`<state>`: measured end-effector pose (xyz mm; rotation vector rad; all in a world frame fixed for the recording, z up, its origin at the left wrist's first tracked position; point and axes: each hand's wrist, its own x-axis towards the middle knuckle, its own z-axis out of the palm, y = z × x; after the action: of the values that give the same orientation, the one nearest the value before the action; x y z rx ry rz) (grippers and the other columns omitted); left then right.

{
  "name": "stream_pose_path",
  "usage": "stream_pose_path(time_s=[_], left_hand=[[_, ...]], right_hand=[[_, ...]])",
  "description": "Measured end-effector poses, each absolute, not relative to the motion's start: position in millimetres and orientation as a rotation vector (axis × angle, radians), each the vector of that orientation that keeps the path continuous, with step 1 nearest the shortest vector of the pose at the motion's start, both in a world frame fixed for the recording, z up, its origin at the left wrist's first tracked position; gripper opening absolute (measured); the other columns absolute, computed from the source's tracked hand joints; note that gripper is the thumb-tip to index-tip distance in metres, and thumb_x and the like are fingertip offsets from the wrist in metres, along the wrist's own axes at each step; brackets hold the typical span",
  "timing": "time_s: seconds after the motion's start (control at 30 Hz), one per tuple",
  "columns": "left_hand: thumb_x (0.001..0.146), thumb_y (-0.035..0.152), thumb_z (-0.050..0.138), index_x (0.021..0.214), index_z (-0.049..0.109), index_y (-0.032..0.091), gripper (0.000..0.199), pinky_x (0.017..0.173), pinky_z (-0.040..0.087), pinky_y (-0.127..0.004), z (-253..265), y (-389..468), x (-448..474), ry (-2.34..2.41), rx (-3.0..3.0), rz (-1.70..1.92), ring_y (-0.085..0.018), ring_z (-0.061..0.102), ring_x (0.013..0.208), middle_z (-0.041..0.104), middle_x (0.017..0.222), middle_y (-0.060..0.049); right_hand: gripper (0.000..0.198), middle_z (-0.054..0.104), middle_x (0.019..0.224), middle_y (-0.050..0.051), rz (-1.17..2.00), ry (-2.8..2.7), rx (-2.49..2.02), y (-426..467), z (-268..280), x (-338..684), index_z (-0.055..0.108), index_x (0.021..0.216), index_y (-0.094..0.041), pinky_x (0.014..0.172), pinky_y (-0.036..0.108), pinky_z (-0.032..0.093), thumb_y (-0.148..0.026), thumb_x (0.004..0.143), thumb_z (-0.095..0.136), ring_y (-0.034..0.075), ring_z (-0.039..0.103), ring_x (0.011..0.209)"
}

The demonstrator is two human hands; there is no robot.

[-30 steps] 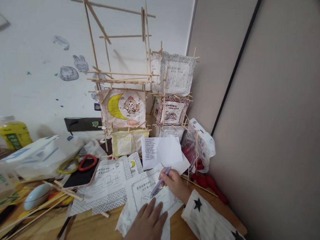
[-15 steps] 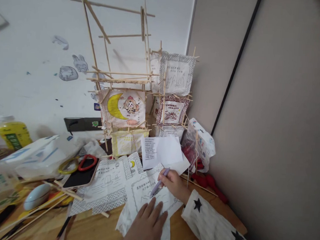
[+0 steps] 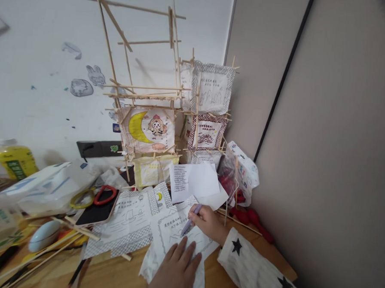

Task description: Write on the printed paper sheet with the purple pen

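My right hand (image 3: 204, 222) grips a purple pen (image 3: 190, 222), its tip down on a white sheet of paper (image 3: 165, 235). The sheet bears a wavy drawn border, handwritten characters and a line sketch. Lower down, my left hand (image 3: 178, 268) lies flat on the same sheet, fingers spread, just below the pen tip. Left of it rests another drawn sheet (image 3: 127, 220) with a cross-hatched border and a boat-like sketch. Behind the pen, a page of handwritten lines (image 3: 179, 184) leans against the stick frame.
A tall wooden stick frame (image 3: 150, 88) with decorated paper panels stands at the back. To the left are scissors (image 3: 106, 195) on a phone (image 3: 96, 212), loose sticks (image 3: 44, 256), a pale blue egg-shaped object (image 3: 45, 236), plastic bags (image 3: 61, 184) and a yellow bottle (image 3: 16, 159). A wrapped package (image 3: 243, 168) stands right.
My right hand has shifted slightly left, and the pen's upper end has tilted left with it. The left hand stays in place on the paper.
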<state>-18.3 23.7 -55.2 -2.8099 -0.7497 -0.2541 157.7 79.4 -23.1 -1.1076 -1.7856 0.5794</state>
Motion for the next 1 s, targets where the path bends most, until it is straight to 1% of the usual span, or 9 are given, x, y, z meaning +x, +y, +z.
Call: stream_pose_path(time_s=[0.1,0.2,0.3,0.47,0.87,1.0], left_hand=[[0.073,0.003,0.048,0.126,0.048,0.02,0.055,0.091,0.042,-0.048,-53.0,23.0,-17.8,-0.74,-2.803,-0.223,-0.034,0.043,0.119,0.048,0.131,-0.01],[0.076,0.004,0.048,0.125,0.048,0.02,0.051,0.091,0.043,-0.047,-48.5,21.4,-17.0,-0.733,-2.793,-0.194,-0.033,0.044,0.118,0.049,0.131,-0.01],[0.075,0.004,0.048,0.124,0.049,0.02,0.052,0.09,0.044,-0.047,-47.0,20.9,-16.5,-0.733,-2.777,-0.194,-0.033,0.044,0.118,0.05,0.13,-0.009],[0.076,0.004,0.049,0.124,0.049,0.019,0.05,0.091,0.043,-0.046,-49.1,21.9,-16.9,-0.738,-2.782,-0.229,-0.032,0.045,0.118,0.05,0.129,-0.01],[0.079,0.005,0.049,0.126,0.047,0.02,0.05,0.092,0.042,-0.045,-40.6,19.3,-17.3,-0.739,-2.782,-0.156,-0.032,0.042,0.12,0.049,0.131,-0.009],[0.078,0.005,0.049,0.125,0.048,0.02,0.049,0.091,0.042,-0.046,-45.8,21.0,-17.7,-0.742,-2.79,-0.195,-0.032,0.043,0.119,0.049,0.131,-0.01]], right_hand=[[0.021,0.056,0.058,-0.001,0.579,-1.794,-1.12,79.4,-23.9,157.4,0.059,0.071,-0.018,0.059,0.025,0.045,-0.03,0.086,0.051,0.014,0.056,0.057],[0.022,0.056,0.059,-0.001,0.565,-1.771,-1.132,80.2,-25.3,157.9,0.06,0.072,-0.018,0.059,0.025,0.045,-0.032,0.086,0.052,0.014,0.056,0.058],[0.022,0.056,0.059,-0.001,0.55,-1.771,-1.142,80.8,-25.6,158.6,0.06,0.071,-0.018,0.06,0.024,0.046,-0.033,0.086,0.052,0.014,0.056,0.059],[0.021,0.056,0.059,-0.001,0.526,-1.799,-1.166,80.5,-25.5,159.2,0.06,0.071,-0.019,0.06,0.024,0.045,-0.031,0.086,0.053,0.015,0.055,0.059],[0.021,0.055,0.059,-0.001,0.56,-1.79,-1.173,80.6,-25.8,160.5,0.06,0.071,-0.018,0.06,0.023,0.044,-0.032,0.086,0.053,0.014,0.054,0.059],[0.022,0.056,0.059,-0.001,0.583,-1.76,-1.164,80.4,-26.2,160.2,0.06,0.072,-0.019,0.057,0.023,0.043,-0.033,0.086,0.051,0.014,0.054,0.057]])
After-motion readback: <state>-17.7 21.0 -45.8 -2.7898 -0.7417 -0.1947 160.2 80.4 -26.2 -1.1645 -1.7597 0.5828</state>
